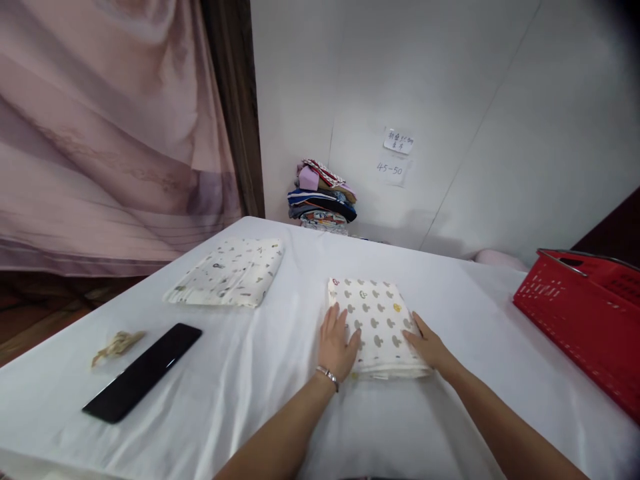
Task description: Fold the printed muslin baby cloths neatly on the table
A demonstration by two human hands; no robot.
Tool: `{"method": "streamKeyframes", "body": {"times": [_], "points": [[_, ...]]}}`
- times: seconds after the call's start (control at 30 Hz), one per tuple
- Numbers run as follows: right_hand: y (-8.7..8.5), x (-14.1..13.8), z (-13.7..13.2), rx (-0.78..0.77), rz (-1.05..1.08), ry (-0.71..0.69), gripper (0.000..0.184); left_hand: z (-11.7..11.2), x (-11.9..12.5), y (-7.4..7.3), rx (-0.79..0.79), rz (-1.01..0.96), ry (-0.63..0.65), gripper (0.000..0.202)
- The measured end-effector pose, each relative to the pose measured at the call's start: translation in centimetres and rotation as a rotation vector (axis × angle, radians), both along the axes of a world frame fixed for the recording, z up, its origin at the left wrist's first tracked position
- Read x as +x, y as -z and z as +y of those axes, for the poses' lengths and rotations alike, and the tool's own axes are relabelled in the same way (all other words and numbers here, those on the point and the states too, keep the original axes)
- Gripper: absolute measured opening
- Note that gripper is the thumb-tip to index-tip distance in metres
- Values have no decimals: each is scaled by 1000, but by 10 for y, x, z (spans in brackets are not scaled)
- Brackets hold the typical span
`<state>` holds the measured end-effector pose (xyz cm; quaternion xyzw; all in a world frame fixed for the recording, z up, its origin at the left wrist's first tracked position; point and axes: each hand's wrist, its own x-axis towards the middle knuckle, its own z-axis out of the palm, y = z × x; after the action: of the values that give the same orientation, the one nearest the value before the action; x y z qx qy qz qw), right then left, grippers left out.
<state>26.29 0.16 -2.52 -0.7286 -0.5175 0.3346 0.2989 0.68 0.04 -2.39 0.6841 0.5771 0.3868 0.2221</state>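
A folded white cloth (379, 309) printed with grey mushroom shapes lies on the white-covered table. My left hand (338, 343) rests on its left edge, fingers spread and laid flat, with a silver bracelet at the wrist. On the opposite edge lies my right hand (427, 343), its thumb over the cloth and its fingers stretched along the side; part of these fingers is hard to make out. Farther left is a second folded white cloth (227, 270) with small dark prints, apart from both hands.
A black phone-like slab (143, 373) and a small beige bundle (119, 345) lie at the left. At the right stands a red basket (575, 313). A stack of folded fabrics (324, 200) stands beyond the far edge, near a wall with paper notes (393, 168). A pink curtain (115, 147) hangs left.
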Motion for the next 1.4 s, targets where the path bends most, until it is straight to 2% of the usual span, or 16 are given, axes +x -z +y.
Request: {"method": "streamKeyframes", "body": {"times": [0.1, 0.2, 0.27, 0.33, 0.4, 0.47, 0.6, 0.73, 0.83, 0.93, 1.03, 1.17, 1.27, 1.4], "points": [[-2, 1, -17, -83, 51, 60, 85, 10, -6, 0, -226, -203, -111, 62], [-5, 13, -12, -96, 61, 40, 90, 8, -3, 1, -360, -321, -123, 64], [-7, 30, 1, -63, 60, 31, 93, -2, 4, 3, -350, -356, -56, 61], [-10, 51, 18, -14, 21, 83, 94, -13, 13, 6, -333, -364, 72, 55], [-13, 70, 33, -25, -45, 140, 92, -22, 21, 8, -327, -349, 197, 45], [-15, 83, 42, -51, -104, 137, 87, -25, 24, 8, -308, -326, 252, 35], [-16, 90, 44, -49, -125, 68, 76, -17, 17, 9, -279, -312, 201, 26], [-17, 92, 42, -97, -15, 53, 69, -5, 6, 12, -199, -320, 127, 25], [-20, 95, 46, -155, 55, -14, 62, 1, 3, 15, -131, -312, 112, 27], [-26, 93, 47, -218, 64, -49, 57, 4, 3, 17, -175, -316, 49, 33], [-34, 84, 32, -296, 164, -92, 56, 8, 2, 18, -308, -390, -15, 40], [-43, 67, -13, -409, 413, -260, 57, 11, -5, 17, -484, -496, -10, 48], [-46, 57, -40, -428, 457, -226, 55, 7, -8, 14, -511, -460, 5, 52], [-42, 49, -49, -380, 534, -145, 52, 1, -3, 10, -518, -385, 16, 67]]}}
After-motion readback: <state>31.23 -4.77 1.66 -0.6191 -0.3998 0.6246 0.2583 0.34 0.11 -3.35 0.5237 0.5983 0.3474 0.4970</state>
